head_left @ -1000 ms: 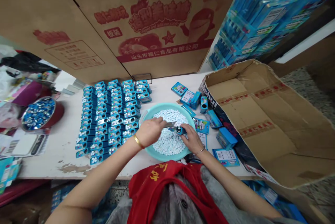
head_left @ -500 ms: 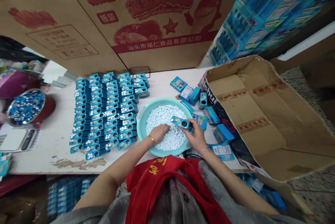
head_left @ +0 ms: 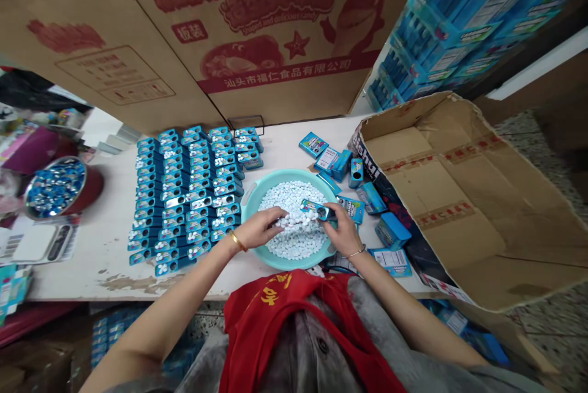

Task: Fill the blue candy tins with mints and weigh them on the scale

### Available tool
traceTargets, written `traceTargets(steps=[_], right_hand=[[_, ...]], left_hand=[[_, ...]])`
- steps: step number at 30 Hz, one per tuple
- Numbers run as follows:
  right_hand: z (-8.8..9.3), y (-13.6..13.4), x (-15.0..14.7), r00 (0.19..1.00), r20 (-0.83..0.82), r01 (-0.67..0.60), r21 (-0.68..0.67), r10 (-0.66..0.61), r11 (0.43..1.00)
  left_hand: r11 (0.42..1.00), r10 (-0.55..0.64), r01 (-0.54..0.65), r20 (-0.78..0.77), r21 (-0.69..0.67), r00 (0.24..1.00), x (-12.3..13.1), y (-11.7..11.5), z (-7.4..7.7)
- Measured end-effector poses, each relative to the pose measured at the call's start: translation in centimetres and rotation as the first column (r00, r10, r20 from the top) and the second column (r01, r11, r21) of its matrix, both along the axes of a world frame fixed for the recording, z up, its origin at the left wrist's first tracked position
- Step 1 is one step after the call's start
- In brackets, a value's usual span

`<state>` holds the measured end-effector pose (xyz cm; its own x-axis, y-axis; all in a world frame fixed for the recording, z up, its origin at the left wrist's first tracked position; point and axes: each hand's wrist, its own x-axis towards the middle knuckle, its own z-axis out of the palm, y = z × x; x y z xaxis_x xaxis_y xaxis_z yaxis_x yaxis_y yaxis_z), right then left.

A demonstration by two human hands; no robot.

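Note:
A teal basin full of small white candies sits in front of me on the white table. My right hand grips a small blue tin over the basin, its open end pointing left. My left hand is closed in a pinch on white candies, its fingertips at the tin's open end. Left of the basin lie several rows of filled blue tins.
Loose blue tins and lids lie right of the basin beside a large open cardboard box. A red bowl of blue pieces and a small scale sit at the left. A printed carton wall stands behind.
My left hand rose out of the candy pile and came to the tin's open end. The right hand kept the tin, shifting slightly.

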<state>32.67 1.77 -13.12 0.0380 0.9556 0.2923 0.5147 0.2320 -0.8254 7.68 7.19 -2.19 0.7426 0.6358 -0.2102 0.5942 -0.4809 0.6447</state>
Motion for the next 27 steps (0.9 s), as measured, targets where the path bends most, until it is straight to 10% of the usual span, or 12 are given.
traceTargets(steps=[8, 16, 20, 27], right_hand=[[-0.4, -0.4, -1.6, 0.988, 0.121, -0.112, 0.107, 0.099, 0.988], [-0.9, -0.4, -1.6, 0.991, 0.087, -0.106, 0.090, 0.098, 0.990], [-1.3, -0.4, -1.1, 0.993, 0.075, -0.092, 0.072, 0.086, 0.993], [-0.3, -0.3, -0.4, 0.999, 0.013, -0.051, 0.002, 0.051, 0.999]], left_hand=[[0.958, -0.051, 0.205, -0.581, 0.203, 0.812, 5.8, -0.3, 6.9], [0.919, -0.071, 0.299, -0.637, 0.258, 0.768, 7.6, -1.5, 9.5], [0.915, 0.025, 0.193, -0.529, 0.354, 0.848, 3.8, 0.8, 6.1], [0.980, 0.107, -0.016, -0.456, 0.199, 0.884, 0.3, 2.9, -6.5]])
